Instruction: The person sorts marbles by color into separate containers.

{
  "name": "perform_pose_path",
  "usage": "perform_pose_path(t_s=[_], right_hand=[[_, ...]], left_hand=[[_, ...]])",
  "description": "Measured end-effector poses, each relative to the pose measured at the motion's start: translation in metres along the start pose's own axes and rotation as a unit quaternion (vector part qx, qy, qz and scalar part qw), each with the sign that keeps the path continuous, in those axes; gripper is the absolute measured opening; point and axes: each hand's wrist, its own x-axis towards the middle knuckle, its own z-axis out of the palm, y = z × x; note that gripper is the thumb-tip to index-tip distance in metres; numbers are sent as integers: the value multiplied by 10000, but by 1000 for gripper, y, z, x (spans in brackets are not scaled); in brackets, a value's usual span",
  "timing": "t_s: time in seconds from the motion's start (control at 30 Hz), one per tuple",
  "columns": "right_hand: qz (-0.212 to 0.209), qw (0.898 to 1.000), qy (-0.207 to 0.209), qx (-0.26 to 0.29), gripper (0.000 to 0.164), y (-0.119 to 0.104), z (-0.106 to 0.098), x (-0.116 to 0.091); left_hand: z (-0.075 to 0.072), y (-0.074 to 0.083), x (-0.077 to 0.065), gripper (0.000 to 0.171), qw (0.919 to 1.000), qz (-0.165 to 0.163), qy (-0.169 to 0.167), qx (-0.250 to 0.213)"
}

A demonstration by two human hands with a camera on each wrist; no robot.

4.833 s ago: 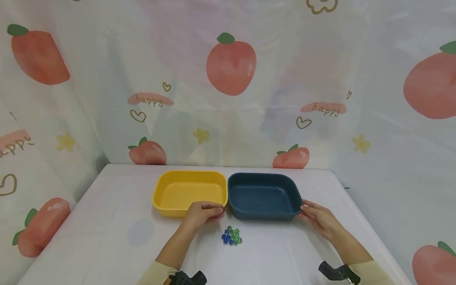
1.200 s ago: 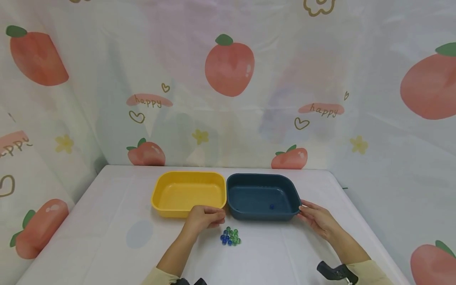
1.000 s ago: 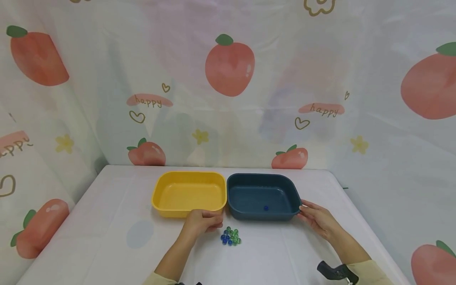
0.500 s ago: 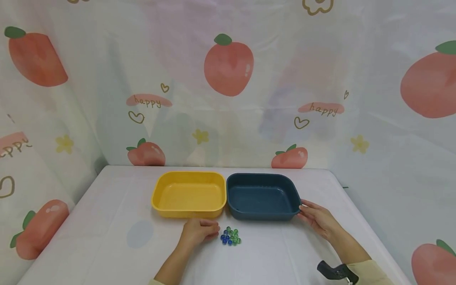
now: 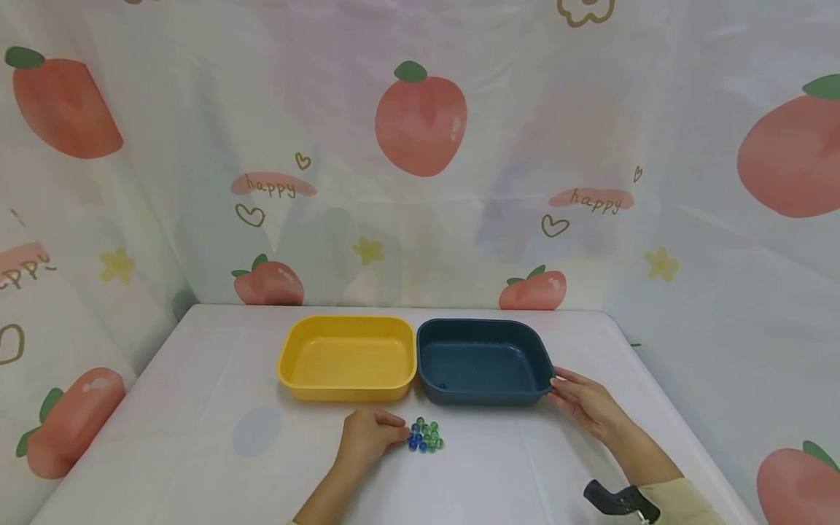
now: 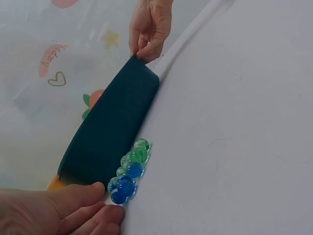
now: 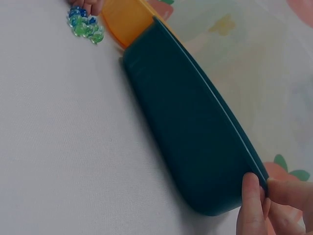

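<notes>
Pinches the rim of the blue tub [image 5: 485,399] with the right hand [image 5: 589,407] and holds the left hand [image 5: 369,439], with thumb and fingers parted, just beside the blue and green marbles [image 5: 427,438] clustered on the surface [image 5: 505,467].

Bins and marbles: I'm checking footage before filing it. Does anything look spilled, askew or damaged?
Nothing stands out: the yellow bin and dark blue bin sit upright side by side, and the marbles in front lie in one compact cluster.

Booth-like spot: fruit-print backdrop [image 5: 499,131] on three sides of white-clothed table [image 5: 499,459].
</notes>
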Motion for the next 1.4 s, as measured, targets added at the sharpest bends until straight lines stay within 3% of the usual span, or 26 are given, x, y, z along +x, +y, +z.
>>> perform_pose_path(t_s=[0.37,0.7,1.17,1.4], right_hand=[[-117,9998,-163,6,72,3,-4,4],[-154,9998,-112,-87,71,5,-4,3],[-196,9997,-158,-38,72,4,-3,3],[-208,9996,-184,38,71,3,-3,2]], left_hand=[[11,11,-5,13,9917,463,553,1062],[14,14,-6,16,9870,565,669,1345],[12,10,-6,15,9891,604,648,1177],[9,3,-1,13,9964,376,376,666]])
